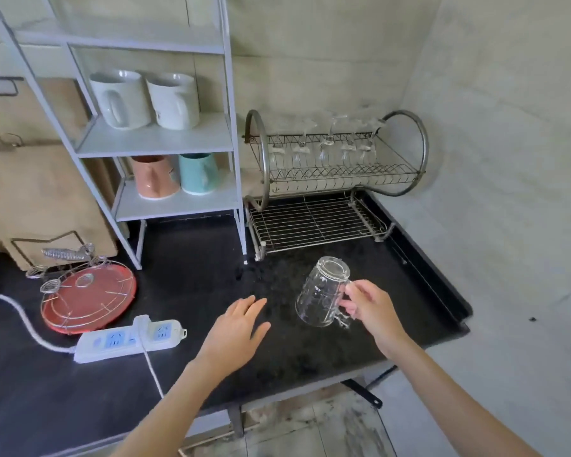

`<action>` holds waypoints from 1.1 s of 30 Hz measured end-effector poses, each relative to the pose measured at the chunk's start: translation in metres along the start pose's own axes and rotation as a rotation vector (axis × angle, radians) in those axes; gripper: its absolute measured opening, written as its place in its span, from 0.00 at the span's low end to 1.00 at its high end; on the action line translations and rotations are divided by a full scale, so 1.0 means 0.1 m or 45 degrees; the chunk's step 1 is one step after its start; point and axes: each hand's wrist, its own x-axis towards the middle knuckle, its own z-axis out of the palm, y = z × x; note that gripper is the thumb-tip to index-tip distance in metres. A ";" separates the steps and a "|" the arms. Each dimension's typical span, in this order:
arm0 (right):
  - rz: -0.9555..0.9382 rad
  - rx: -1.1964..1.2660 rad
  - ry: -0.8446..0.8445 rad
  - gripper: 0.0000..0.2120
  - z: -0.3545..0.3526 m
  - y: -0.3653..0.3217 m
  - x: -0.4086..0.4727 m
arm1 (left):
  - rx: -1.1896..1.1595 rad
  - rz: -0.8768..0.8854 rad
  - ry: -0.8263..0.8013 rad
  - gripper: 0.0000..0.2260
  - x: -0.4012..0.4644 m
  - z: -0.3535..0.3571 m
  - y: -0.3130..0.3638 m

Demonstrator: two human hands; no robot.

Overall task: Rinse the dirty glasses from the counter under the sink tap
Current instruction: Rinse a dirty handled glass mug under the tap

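a clear glass mug [322, 291] is held by its handle in the right hand [370, 308], the fingers curled round the handle, and it is tilted base-up above the black counter [195, 291], just in front of the dish rack [330, 192]. the left hand [236, 328] is held flat and low over the counter beside it, its fingers straight and slightly spread, with nothing gripped; whether it touches the surface cannot be told. several stemmed glasses [323, 150] are seen hanging upside down on the upper tier of the rack, while the lower tier is bare wire. no sink and no tap are in view, so it cannot be told from here whether the held mug has been rinsed; its upturned pose close to the rack suggests, as a judgement only, that it is being brought to drain rather than fetched for washing. no other loose glass is seen on the counter, so the task is judged to be far along, with the placing of this mug left, and possibly glasses out of view.
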 end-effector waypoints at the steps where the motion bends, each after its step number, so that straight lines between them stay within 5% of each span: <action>1: 0.016 0.002 0.012 0.09 0.02 -0.01 0.18 | 0.045 -0.005 -0.006 0.24 0.18 -0.03 -0.03; 9: 0.006 -0.068 0.041 0.08 0.20 -0.13 1.41 | 0.252 -0.027 -0.078 0.24 1.22 -0.12 -0.14; 14: -0.109 -0.212 -0.088 0.06 0.40 -0.21 2.06 | 0.330 -0.114 -0.136 0.25 1.61 -0.03 -0.17; 19: -0.230 -0.350 -0.263 0.14 0.62 -0.32 2.53 | 0.368 -0.217 -0.200 0.28 1.88 0.08 -0.15; 33: -0.347 -0.494 -0.516 0.12 0.79 -0.12 2.81 | 0.308 -0.382 -0.182 0.28 1.96 0.13 -0.02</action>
